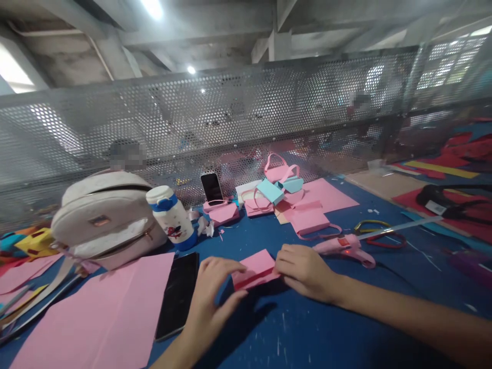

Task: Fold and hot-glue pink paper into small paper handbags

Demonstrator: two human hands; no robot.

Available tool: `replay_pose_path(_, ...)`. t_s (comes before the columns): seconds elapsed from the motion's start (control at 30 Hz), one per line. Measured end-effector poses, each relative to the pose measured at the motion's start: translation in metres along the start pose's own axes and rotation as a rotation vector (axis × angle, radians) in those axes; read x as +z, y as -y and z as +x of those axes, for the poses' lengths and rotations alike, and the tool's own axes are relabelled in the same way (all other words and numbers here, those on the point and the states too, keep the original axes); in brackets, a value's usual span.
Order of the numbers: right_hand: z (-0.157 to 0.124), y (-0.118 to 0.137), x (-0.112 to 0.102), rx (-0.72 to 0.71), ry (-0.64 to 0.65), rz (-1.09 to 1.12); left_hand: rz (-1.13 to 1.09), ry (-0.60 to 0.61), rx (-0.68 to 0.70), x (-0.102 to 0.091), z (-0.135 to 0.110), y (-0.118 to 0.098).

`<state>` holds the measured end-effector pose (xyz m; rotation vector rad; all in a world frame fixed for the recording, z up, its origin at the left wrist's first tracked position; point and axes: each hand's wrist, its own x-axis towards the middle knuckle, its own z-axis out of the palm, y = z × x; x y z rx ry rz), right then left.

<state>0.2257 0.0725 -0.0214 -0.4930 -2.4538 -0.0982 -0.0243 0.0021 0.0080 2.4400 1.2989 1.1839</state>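
A small folded pink paper piece [255,269] lies on the blue table [330,328] in front of me. My left hand [213,297] pinches its left end with thumb and fingers. My right hand [305,270] presses down on its right end with curled fingers. A black phone [178,295] lies flat just left of my left hand. A pink glue gun [346,247] lies just beyond my right hand.
A large pink paper sheet [96,318] lies at the left. A white backpack [103,218] and a white bottle [172,217] stand behind it. A second phone [212,187] leans near several small paper bags [282,192]. Scissors [378,231] lie right. A perforated metal screen [246,118] backs the table.
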Motion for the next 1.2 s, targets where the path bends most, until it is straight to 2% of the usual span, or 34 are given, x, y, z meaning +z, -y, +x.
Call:
replay_pose_path(0.1, -0.004, 0.0, 0.005, 0.064, 0.054, 0.081, 0.232, 0.111, 0.133, 0.011, -0.008, 0.007)
replay_pose_path(0.23, -0.01, 0.0, 0.009, 0.029, 0.094, 0.081, 0.395, 0.128, 0.322, 0.021, -0.019, 0.019)
replay_pose_path(0.43, -0.013, -0.002, 0.012, -0.018, 0.126, 0.091, 0.431, 0.175, 0.303, 0.021, -0.025, 0.023)
replay_pose_path(0.57, -0.013, -0.002, 0.013, 0.058, 0.061, 0.179, 0.412, 0.055, 0.224, 0.023, -0.022, 0.027)
replay_pose_path(0.67, -0.012, -0.002, 0.014, 0.197, -0.001, 0.316, 0.335, -0.044, 0.156, 0.023, -0.019, 0.031)
replay_pose_path(0.77, -0.011, -0.001, 0.014, 0.361, -0.044, 0.452, 0.226, -0.061, 0.053, 0.022, -0.018, 0.034)
replay_pose_path(0.87, -0.008, 0.002, 0.013, 0.463, -0.058, 0.552, 0.105, -0.046, -0.028, 0.02, -0.017, 0.034)
replay_pose_path(1.03, -0.006, 0.005, 0.013, 0.497, -0.084, 0.606, -0.077, -0.055, -0.119, 0.02, -0.013, 0.032)
replay_pose_path(1.2, -0.007, 0.005, 0.011, 0.449, -0.195, 0.661, -0.249, -0.006, -0.24, 0.024, -0.011, 0.033)
